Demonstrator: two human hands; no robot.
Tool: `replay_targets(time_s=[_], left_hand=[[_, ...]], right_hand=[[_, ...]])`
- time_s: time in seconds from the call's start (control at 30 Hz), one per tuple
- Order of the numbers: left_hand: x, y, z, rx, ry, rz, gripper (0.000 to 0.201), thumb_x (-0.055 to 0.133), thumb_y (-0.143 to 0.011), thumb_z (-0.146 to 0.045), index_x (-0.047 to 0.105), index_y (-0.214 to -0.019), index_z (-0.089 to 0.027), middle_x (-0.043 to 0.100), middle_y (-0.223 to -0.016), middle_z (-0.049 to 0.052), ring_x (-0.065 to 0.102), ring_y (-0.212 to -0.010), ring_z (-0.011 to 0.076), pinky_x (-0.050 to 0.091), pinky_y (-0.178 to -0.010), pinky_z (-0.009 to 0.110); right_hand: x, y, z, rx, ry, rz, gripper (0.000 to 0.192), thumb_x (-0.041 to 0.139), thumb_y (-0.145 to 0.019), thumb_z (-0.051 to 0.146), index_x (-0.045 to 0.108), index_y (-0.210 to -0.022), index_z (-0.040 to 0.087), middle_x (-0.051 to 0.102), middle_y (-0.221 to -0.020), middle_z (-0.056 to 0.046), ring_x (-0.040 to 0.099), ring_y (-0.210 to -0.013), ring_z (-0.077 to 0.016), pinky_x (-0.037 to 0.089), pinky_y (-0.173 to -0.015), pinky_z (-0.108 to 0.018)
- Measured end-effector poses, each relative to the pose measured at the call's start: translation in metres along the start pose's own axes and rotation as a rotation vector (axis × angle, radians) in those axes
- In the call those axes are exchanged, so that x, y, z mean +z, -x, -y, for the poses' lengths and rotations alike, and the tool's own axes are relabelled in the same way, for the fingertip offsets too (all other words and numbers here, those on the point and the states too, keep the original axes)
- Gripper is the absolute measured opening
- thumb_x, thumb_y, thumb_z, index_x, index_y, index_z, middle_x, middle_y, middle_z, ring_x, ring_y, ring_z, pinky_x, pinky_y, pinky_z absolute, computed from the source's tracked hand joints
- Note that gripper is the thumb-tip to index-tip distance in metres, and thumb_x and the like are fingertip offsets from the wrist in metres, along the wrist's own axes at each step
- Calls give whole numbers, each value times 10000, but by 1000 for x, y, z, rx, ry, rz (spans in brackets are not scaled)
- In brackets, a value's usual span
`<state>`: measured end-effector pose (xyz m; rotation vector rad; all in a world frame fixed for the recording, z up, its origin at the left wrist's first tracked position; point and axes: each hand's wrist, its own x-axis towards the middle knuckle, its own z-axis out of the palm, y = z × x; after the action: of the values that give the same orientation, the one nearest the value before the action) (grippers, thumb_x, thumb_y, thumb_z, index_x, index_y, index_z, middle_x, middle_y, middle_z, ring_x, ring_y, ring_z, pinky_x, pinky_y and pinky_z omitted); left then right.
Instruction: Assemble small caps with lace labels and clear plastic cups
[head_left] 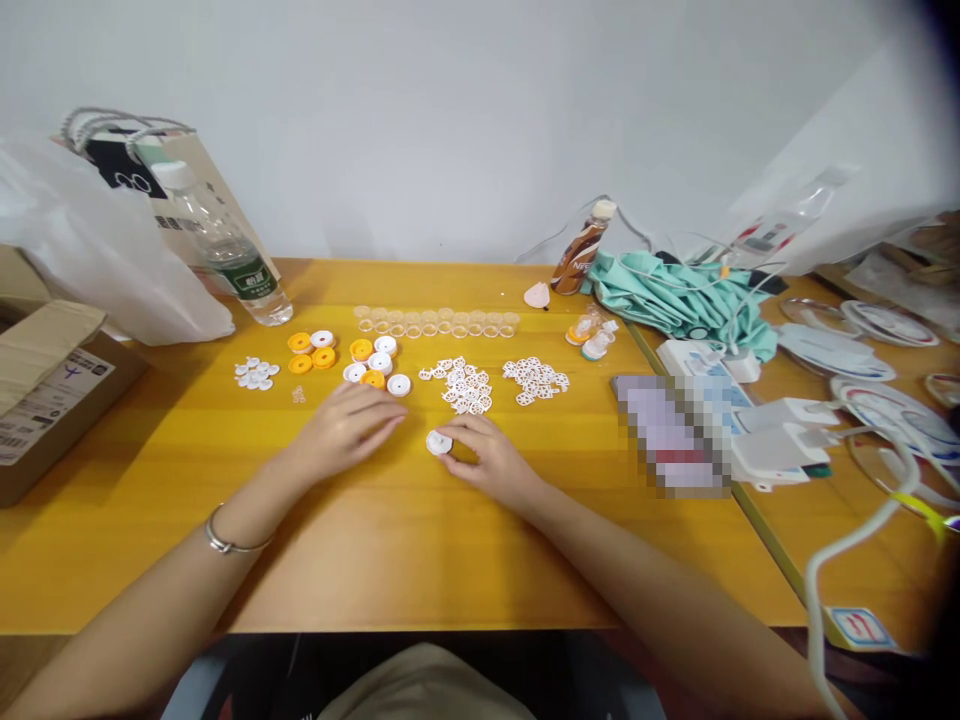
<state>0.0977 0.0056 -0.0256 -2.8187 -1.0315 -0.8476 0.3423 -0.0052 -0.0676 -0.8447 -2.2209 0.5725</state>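
My right hand (491, 458) rests on the yellow table (420, 560) with its fingertips pinching a small white round cap (439, 442). My left hand (346, 427) lies palm down beside it, fingers spread, holding nothing, just below a cluster of orange and white caps (373, 362). A silver bracelet (225, 540) is on my left wrist. Two piles of small white flat rings (465, 385) (535, 380) lie just beyond my right hand.
A row of clear rings (437, 322) runs across the table's far side, with more white bits (256, 373) and orange caps (313, 352) at left. A water bottle (229, 250), plastic bag (97, 255), cardboard box (45, 395), brown drink bottle (582, 250) and teal cloth (679, 295) surround them.
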Motion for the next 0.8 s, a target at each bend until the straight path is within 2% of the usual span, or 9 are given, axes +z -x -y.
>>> replay_targets(time_s=[0.07,0.17,0.23,0.33,0.5,0.67,0.8], left_hand=[[-15,2,12,-98,-5,15,172,497,-883,-235,629,-982,-186,674,-920,63,599,-848,174,440,-778,316],[-32,6,26,-208,21,203,213,462,-891,-289,626,-969,-177,659,-932,69,599,-850,185,451,-791,313],[-36,8,31,-262,47,312,231,425,-895,-285,622,-940,-174,652,-910,63,598,-824,179,453,-775,305],[-34,9,33,-357,77,398,222,422,-881,-286,612,-887,-171,644,-854,52,592,-751,163,451,-709,282],[-25,9,31,-491,87,451,226,540,-816,-398,598,-821,-180,641,-778,33,589,-689,159,427,-637,264],[-18,10,32,-516,110,433,209,547,-805,-383,599,-802,-180,651,-756,31,593,-671,154,413,-615,251],[-19,11,31,-538,97,469,187,520,-818,-349,608,-808,-185,675,-782,36,605,-692,165,414,-627,258]], right_hand=[[0,0,0,3,-2,-14,202,592,-809,196,617,-1008,193,632,-953,-74,588,-893,-185,483,-812,-340],[1,0,-1,1,-12,-28,205,597,-807,205,618,-1010,197,630,-954,-78,589,-891,-190,483,-815,-349],[1,1,-1,1,-15,-30,209,599,-807,211,617,-1015,201,628,-959,-80,590,-894,-192,483,-816,-353],[1,1,-2,-1,-11,-25,219,606,-805,223,613,-1023,201,626,-967,-79,590,-904,-190,484,-820,-349],[1,1,-2,19,-9,-18,230,616,-802,243,609,-1028,203,626,-969,-74,588,-913,-190,479,-837,-353],[-1,2,1,47,-21,-24,263,639,-792,298,609,-1033,198,630,-983,-80,589,-928,-197,483,-846,-363],[-4,2,4,80,-44,-45,346,657,-777,367,588,-1079,213,635,-1013,-80,595,-950,-206,487,-860,-379]])
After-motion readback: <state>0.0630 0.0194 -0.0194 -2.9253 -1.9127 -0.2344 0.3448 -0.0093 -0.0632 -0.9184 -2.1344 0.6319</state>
